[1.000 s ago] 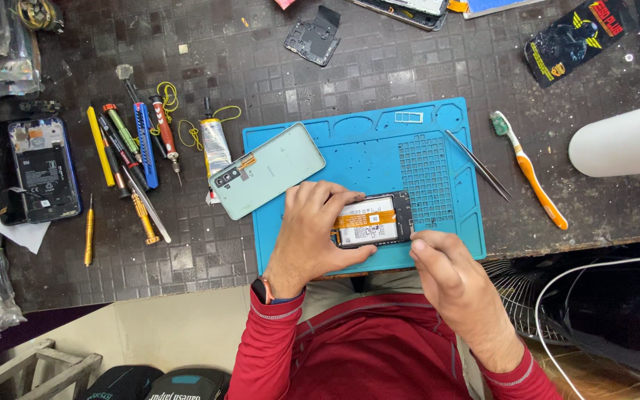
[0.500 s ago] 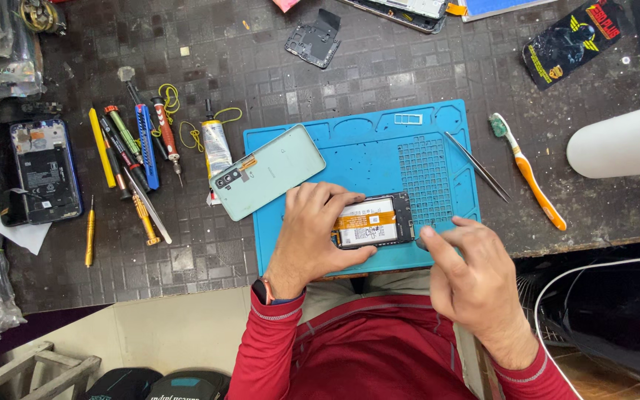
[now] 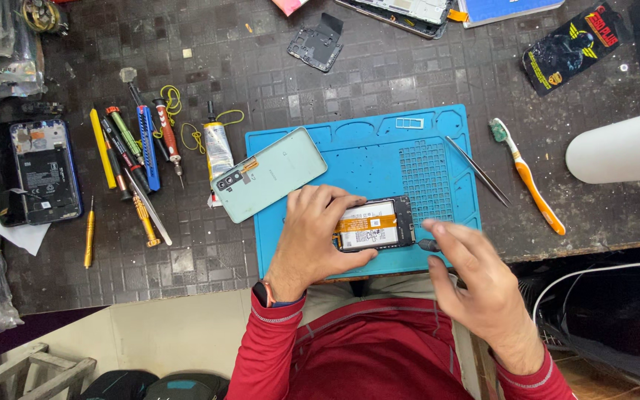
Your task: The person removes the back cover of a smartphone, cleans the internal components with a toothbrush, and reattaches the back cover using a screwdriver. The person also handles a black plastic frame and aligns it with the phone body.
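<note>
Nearest the worker, the left hand (image 3: 312,241) clamps the opened black smartphone with its white-labelled battery exposed (image 3: 374,224), pinning it flat on the near edge of the blue silicone repair mat (image 3: 350,148). The right hand (image 3: 475,278), blurred, pinches a small dark tool tip (image 3: 428,244) at the phone's right end; fingers closed on it, exact hold unclear. Recommended: keep the pinning hand firm and work the tip shallowly, clear of the battery. Farther out lie the pale green back cover (image 3: 268,175), thin metal tweezers (image 3: 477,170) and a row of coloured screwdrivers (image 3: 135,155).
</note>
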